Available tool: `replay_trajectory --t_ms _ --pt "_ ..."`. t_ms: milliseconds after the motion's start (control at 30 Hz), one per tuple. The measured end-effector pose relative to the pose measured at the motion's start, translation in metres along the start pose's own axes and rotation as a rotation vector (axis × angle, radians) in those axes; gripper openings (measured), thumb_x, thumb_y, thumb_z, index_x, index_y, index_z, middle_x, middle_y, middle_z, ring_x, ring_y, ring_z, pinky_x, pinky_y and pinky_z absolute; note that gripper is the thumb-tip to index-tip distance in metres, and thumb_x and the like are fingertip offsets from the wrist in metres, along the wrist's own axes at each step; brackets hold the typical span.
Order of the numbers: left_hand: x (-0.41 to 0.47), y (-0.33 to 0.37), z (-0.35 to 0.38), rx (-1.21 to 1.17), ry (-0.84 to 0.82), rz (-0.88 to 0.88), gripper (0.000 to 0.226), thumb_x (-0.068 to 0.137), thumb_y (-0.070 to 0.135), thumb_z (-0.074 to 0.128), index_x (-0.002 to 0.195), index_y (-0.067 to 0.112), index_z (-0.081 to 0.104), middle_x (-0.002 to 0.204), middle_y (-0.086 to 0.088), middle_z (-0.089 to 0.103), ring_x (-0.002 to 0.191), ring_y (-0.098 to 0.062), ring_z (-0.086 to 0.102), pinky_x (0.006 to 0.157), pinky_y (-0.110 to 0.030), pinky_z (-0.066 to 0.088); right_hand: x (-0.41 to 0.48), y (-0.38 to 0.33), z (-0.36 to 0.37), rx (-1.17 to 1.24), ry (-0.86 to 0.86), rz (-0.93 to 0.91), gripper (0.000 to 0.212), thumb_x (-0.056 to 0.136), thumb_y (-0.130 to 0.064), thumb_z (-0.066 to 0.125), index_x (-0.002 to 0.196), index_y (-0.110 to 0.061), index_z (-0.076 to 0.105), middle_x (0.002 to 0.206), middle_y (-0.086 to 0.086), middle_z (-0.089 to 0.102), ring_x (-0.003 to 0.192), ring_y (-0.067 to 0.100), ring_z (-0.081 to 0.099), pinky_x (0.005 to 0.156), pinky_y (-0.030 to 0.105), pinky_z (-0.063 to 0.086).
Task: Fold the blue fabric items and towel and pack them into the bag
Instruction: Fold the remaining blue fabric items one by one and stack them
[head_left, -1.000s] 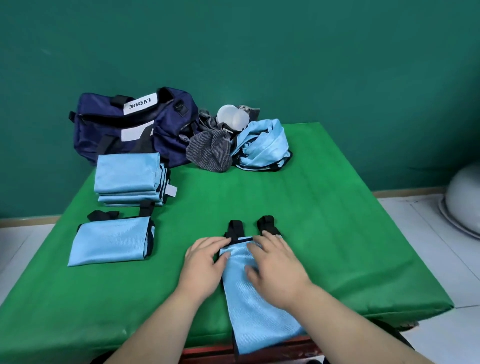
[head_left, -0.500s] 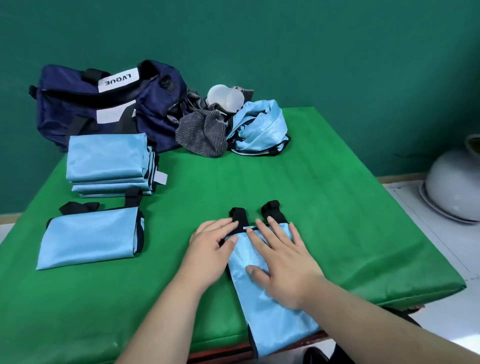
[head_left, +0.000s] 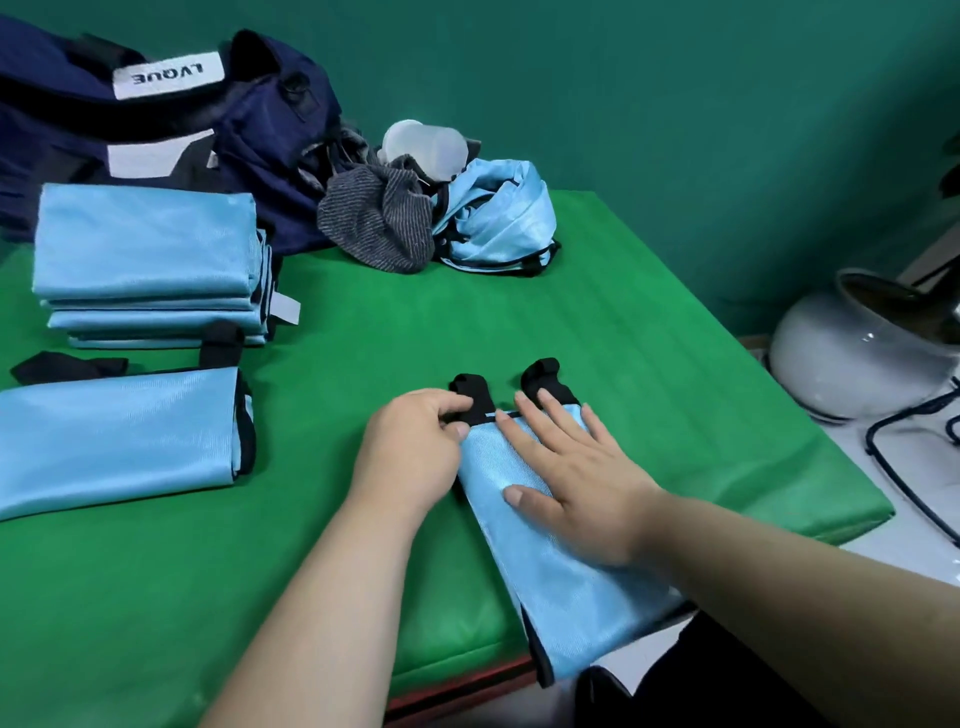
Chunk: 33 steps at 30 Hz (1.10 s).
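Observation:
A long, narrow folded light-blue fabric item (head_left: 566, 587) with two black straps lies on the green table, its near end hanging over the front edge. My left hand (head_left: 415, 457) pinches the item's left black strap (head_left: 470, 397) at the top corner. My right hand (head_left: 566, 473) presses flat on the fabric with straight fingers. A stack of folded blue items (head_left: 145, 260) and one more folded blue item (head_left: 114, 441) lie at the left. A crumpled blue item (head_left: 498, 218) sits at the back beside the navy bag (head_left: 156, 119).
A grey striped cloth (head_left: 379, 223) and a translucent plastic container (head_left: 423, 148) lie between the bag and the crumpled blue item. The green table (head_left: 649, 353) ends at the right, where a white round pot (head_left: 852, 358) and a dark cable (head_left: 898, 441) lie on the floor.
The view has moved closer and lower. My left hand's fingers curled from flat onto the left black strap. My right hand stays flat on the fabric.

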<state>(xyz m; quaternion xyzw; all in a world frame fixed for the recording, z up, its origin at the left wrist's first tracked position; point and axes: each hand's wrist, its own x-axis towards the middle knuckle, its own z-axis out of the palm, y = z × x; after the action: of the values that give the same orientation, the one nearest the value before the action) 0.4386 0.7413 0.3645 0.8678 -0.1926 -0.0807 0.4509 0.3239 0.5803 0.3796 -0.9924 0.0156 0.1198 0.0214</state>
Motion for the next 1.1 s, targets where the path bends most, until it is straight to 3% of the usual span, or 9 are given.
replay_trajectory --t_ms 100,200,467,567,633,733,833,933,1100 --pt "0.000 0.001 -0.001 -0.036 0.029 0.009 0.030 0.089 0.013 0.068 0.116 0.024 0.073 0.123 0.006 0.069 0.108 -0.015 0.064 0.100 -0.027 0.046 -0.001 -0.002 -0.016 0.036 -0.019 0.016 0.074 0.094 -0.067 0.013 0.158 -0.035 -0.007 0.163 -0.006 -0.022 0.148 0.012 -0.027 0.123 0.046 -0.009" --pt "0.001 0.002 -0.002 -0.050 0.043 0.012 0.031 0.089 0.013 0.068 0.118 0.023 0.072 0.124 0.006 0.068 0.110 -0.015 0.063 0.101 -0.026 0.045 -0.006 -0.007 -0.018 -0.025 0.045 0.010 0.085 0.085 -0.070 0.000 0.159 -0.029 0.001 0.165 -0.006 -0.016 0.150 0.016 -0.023 0.123 0.049 -0.009" --pt "0.000 0.002 0.000 0.075 0.037 0.103 0.031 0.092 0.015 0.064 0.123 0.020 0.069 0.131 0.003 0.061 0.114 -0.019 0.059 0.101 -0.025 0.042 -0.010 -0.007 0.006 -0.040 0.051 0.012 0.090 0.081 -0.078 0.000 0.157 -0.033 -0.011 0.164 -0.005 -0.021 0.148 0.016 -0.029 0.123 0.047 -0.008" --pt "-0.009 0.005 -0.002 0.167 0.151 0.163 0.028 0.091 0.022 0.064 0.119 0.023 0.070 0.124 -0.001 0.054 0.113 -0.024 0.053 0.101 -0.035 0.043 -0.011 -0.006 0.006 -0.041 0.047 0.008 0.097 0.076 -0.084 0.001 0.157 -0.033 -0.012 0.164 -0.004 -0.021 0.149 0.017 -0.028 0.123 0.048 -0.009" --pt "-0.020 0.009 -0.005 0.265 0.215 0.318 0.028 0.089 0.021 0.065 0.116 0.024 0.070 0.122 -0.004 0.054 0.115 -0.028 0.047 0.100 -0.042 0.042 -0.011 -0.006 0.007 -0.033 0.055 0.011 0.100 0.074 -0.086 0.002 0.157 -0.033 -0.010 0.165 -0.003 -0.020 0.149 0.017 -0.027 0.122 0.049 -0.008" --pt "-0.039 0.006 -0.005 0.397 -0.027 0.492 0.036 0.096 0.025 0.056 0.132 0.030 0.060 0.143 0.005 0.048 0.138 -0.020 0.036 0.114 -0.044 0.031 -0.009 -0.005 0.008 0.008 0.055 0.003 0.100 0.077 -0.089 0.009 0.158 -0.031 -0.004 0.165 -0.003 -0.018 0.149 0.015 -0.025 0.123 0.050 -0.006" --pt "-0.047 -0.005 -0.002 0.543 -0.258 0.383 0.051 0.104 0.037 0.038 0.154 0.032 0.028 0.164 0.016 0.010 0.151 -0.007 0.001 0.124 -0.043 0.006 -0.012 0.002 0.000 0.129 0.063 -0.020 0.081 0.093 -0.068 0.035 0.159 -0.031 0.006 0.166 -0.007 -0.014 0.150 0.010 -0.021 0.124 0.045 -0.006" --pt "-0.048 -0.007 -0.004 0.584 -0.292 0.372 0.055 0.104 0.041 0.034 0.156 0.034 0.019 0.164 0.019 -0.003 0.151 -0.004 -0.008 0.124 -0.044 -0.002 -0.025 0.022 -0.005 0.166 0.092 0.022 0.071 0.099 -0.055 0.044 0.159 -0.030 0.016 0.166 -0.008 -0.010 0.151 0.008 -0.015 0.125 0.043 -0.001" --pt "-0.054 -0.005 -0.002 0.636 -0.257 0.381 0.063 0.098 0.056 0.023 0.156 0.033 0.022 0.164 0.014 -0.011 0.147 -0.004 -0.020 0.123 -0.044 -0.007 -0.035 0.046 0.010 0.161 0.053 0.010 0.088 0.088 -0.078 0.024 0.159 -0.032 0.002 0.163 -0.012 -0.018 0.149 0.002 -0.016 0.124 0.039 -0.005"
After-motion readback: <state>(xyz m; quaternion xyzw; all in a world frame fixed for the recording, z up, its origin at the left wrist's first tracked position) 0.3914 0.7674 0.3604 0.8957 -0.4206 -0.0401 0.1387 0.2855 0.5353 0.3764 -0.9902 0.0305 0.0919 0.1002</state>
